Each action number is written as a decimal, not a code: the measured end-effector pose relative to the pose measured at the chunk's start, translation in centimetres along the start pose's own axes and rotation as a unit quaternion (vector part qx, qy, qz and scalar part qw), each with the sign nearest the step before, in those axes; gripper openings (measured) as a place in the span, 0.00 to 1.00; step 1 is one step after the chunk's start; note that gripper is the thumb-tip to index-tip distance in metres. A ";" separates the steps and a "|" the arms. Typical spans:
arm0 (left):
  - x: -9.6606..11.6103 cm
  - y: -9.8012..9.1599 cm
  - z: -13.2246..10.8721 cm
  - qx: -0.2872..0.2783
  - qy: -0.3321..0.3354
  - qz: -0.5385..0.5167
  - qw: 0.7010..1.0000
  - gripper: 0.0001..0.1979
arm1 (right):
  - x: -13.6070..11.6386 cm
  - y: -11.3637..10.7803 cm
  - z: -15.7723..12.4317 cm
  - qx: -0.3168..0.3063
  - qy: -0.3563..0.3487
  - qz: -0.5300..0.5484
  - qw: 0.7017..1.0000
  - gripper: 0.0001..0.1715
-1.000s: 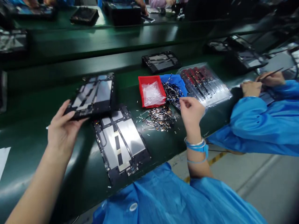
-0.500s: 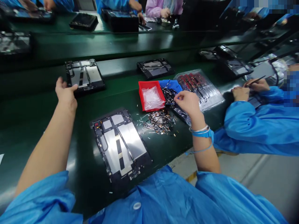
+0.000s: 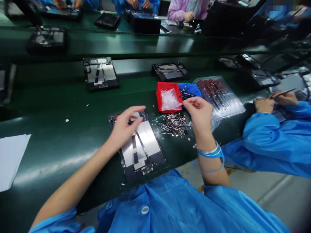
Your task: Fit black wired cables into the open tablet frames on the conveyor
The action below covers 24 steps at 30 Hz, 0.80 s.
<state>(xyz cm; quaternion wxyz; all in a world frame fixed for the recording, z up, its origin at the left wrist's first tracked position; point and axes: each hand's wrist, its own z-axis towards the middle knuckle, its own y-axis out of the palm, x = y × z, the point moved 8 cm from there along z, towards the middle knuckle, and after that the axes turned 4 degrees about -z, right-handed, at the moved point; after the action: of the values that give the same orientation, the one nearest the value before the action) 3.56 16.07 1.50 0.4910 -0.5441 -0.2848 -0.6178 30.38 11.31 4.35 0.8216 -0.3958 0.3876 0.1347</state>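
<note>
Tablet frame [image 3: 139, 147] lying flat on the green conveyor belt [image 3: 55, 155], silver plates facing up, its lower end just short of the belt's near edge. Left hand [image 3: 123, 127] over the frame's upper half, loosely open, fingers curved and spread, no clench and no visible grip. Right hand [image 3: 198, 115] raised above the pile of small metal parts [image 3: 173, 124], fingertips [image 3: 191, 101] pinched together (anything between them too small or too hidden to tell), with a blue band and a thin silver bracelet around the wrist [image 3: 210, 153].

Red bin [image 3: 160, 94] just past the pile, holding a crumpled clear plastic bag. Blue bin [image 3: 194, 90] touching the red bin's side, holding dark metal bits. Clear plastic tray [image 3: 233, 105] beside the blue bin, full of red-handled screwdrivers [image 3: 209, 89]. Loose bits scattered on the belt around the pile, a few stray ones farther left.

Open green belt to the left of the frame, as far as the sheets of white paper [image 3: 11, 158] near the belt's left side. Second tablet frame [image 3: 100, 72] farther back, near the belt's far edge. Co-worker's hands [image 3: 263, 105] at the right, one holding a thin pick [image 3: 284, 94].
</note>
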 end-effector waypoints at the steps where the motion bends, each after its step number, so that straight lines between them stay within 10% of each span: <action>1: 0.4 1.2 -0.7 -0.027 0.004 -0.005 1.000 0.15 | -0.6 0.5 -0.7 0.006 -0.017 -0.030 0.999 0.05; 6: 0.0 2.8 -1.6 -0.067 -0.021 -0.005 0.998 0.15 | 2.2 0.9 0.7 0.013 0.029 -0.266 0.964 0.05; 15: -0.3 1.4 -1.2 -0.054 -0.051 -0.061 0.995 0.13 | 6.5 -3.6 2.5 0.011 0.109 -0.115 0.987 0.07; 24: -0.5 2.2 -1.5 -0.083 -0.072 -0.038 0.993 0.12 | 6.9 -0.9 3.1 -0.053 0.120 -0.227 0.965 0.04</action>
<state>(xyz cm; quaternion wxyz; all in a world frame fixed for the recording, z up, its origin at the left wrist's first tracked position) 4.92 14.12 0.26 0.3986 -0.6149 -0.2872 -0.6168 37.07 12.47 0.95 0.7562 -0.5295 0.3752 -0.0837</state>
